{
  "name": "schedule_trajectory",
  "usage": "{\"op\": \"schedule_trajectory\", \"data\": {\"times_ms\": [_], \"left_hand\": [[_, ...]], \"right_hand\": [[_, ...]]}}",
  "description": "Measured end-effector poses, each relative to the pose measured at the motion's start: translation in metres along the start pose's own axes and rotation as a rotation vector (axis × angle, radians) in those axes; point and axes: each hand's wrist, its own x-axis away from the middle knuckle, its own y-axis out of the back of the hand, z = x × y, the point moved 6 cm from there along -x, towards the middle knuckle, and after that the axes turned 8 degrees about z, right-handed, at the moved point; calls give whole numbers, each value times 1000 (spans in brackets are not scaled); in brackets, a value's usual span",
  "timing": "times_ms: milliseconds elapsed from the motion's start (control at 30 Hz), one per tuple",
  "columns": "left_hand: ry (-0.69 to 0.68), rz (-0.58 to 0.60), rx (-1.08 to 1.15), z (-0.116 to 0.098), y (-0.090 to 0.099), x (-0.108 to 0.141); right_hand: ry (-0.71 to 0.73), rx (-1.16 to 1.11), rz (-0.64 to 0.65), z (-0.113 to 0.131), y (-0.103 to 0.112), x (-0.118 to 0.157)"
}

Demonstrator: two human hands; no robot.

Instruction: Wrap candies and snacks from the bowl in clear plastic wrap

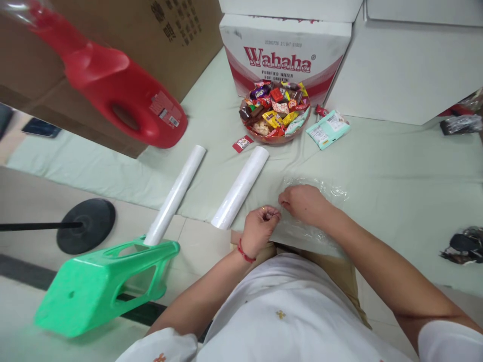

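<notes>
A clear, crinkled plastic bag [315,234] lies at the near edge of the cloth-covered table, under and around my right hand [304,203]. My right hand's fingers are pinched together on its plastic. Beside it, my left hand [261,226], with a ring and a red wrist band, is closed in a pinch at the plastic's left side; what lies between its fingertips is too small to make out. To the left of my hands, a thick white roll [241,188] rests on the table, and a thinner white roll [175,196] extends over the table edge.
A bowl of wrapped sweets [275,110] stands before a Wahaha box [287,50], with a pale green packet [328,129] beside it. A red bottle [124,95] is at upper left, a green stool [105,281] at lower left, a black item [466,244] at right.
</notes>
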Motion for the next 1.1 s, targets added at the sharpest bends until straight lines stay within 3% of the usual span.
{"op": "schedule_trajectory", "data": {"times_ms": [400,567,667,733,800,933,1100], "left_hand": [[21,-80,-117,10,14,5],[-209,-282,-379,-3,19,22],[-379,-288,-504,-15,11,30],[-386,-280,-495,-18,11,27],[-304,-305,-417,-16,17,19],[-177,-199,-294,-9,24,0],[-100,12,-88,-4,13,-8]], "right_hand": [[-44,58,-26,-4,0,-7],[-30,85,-31,-3,-2,-11],[-21,91,-25,-3,-3,-12],[-16,88,-30,-2,-2,-12],[-15,76,-39,-3,-2,-12],[-15,62,-44,-6,-3,-11],[9,75,-77,-6,-1,-11]]}}
